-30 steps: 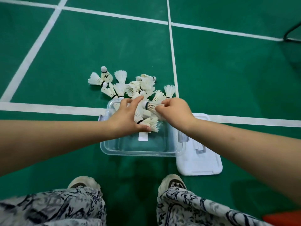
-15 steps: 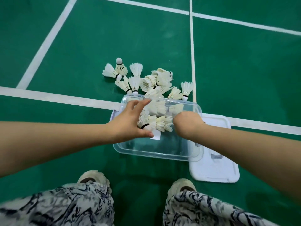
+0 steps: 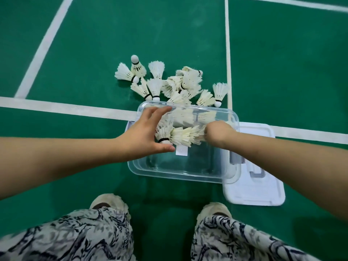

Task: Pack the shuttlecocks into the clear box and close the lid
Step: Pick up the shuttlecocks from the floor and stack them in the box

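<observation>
Shuttlecocks [image 3: 180,135] lie bunched in the far half of the clear box [image 3: 180,172] on the green court floor [image 3: 98,44]; the box's near half is bare apart from a small white label. Just beyond the box's far rim, a loose pile of shuttlecocks [image 3: 169,81] rests on the floor. The white lid [image 3: 254,189] lies flat — off the box, touching its right side. Over the box, the left hand [image 3: 148,132] is spread, fingers apart, cupping the bunch's left end. The right hand [image 3: 218,134] is curled closed on the feathers at its right end.
</observation>
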`<state>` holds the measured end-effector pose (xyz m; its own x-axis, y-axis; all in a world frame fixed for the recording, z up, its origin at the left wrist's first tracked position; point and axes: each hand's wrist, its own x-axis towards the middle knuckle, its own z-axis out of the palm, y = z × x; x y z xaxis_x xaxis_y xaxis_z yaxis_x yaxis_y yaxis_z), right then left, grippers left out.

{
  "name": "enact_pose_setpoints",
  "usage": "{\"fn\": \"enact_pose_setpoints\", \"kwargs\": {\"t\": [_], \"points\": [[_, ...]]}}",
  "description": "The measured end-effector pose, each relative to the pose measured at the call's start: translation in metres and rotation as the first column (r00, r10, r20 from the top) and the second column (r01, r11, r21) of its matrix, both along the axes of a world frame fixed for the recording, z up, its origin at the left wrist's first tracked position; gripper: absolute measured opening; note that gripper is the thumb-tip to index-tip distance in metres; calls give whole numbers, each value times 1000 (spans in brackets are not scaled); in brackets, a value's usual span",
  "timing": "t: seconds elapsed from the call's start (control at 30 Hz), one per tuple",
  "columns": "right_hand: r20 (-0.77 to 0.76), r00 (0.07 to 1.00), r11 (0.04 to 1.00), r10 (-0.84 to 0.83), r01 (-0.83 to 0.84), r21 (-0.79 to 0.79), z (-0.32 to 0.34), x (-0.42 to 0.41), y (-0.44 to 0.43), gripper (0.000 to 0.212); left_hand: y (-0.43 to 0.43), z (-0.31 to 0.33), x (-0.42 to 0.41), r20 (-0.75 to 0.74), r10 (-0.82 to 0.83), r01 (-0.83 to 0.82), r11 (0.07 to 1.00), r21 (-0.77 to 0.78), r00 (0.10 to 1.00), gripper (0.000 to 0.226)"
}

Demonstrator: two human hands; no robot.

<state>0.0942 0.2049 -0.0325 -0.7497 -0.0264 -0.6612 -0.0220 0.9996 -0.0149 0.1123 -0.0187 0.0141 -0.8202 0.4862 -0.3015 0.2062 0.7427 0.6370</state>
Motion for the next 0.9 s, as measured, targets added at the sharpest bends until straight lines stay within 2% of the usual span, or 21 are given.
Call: {"fn": "enact_pose_setpoints", "kwargs": {"t": [0.2,0.37,0.47,0.57,0.63,0.7,0.8,0.87,0.9], "points": [[34,998,998,-50,50,-22,-4,-8,0,17,8,5,2,-9,-20,20,1000,-24,1000,99],[82,995,997,-56,52,48,6,-2,-7,34,10,5,1,-38,-48,47,998,-37,998,89],[165,984,998,-60,59,11,10,-3,-7,19,9,1,2,-51,-67,64,996,-64,996,81],[274,955,989,-116,136,-54,14,-6,-1,10,8,-3,1,-37,-78,75,995,-70,996,78],[266,954,986,-136,156,-53,21,-3,0,29,8,-5,1,-19,-89,88,995,-52,996,79],[238,956,981,-173,189,-45,26,1,-2,33,9,-5,1,-15,-114,114,993,-26,993,81],[71,967,953,-243,252,-167,35,8,-5,17,10,-1,4,-12,-143,143,990,-8,990,87],[-34,948,892,-316,285,-351,43,13,-11,35,10,3,5,-18,-167,167,986,-17,986,91],[-38,938,839,-344,289,-462,48,17,-14,31,10,4,6,-22,-181,181,983,-22,983,93]]}}
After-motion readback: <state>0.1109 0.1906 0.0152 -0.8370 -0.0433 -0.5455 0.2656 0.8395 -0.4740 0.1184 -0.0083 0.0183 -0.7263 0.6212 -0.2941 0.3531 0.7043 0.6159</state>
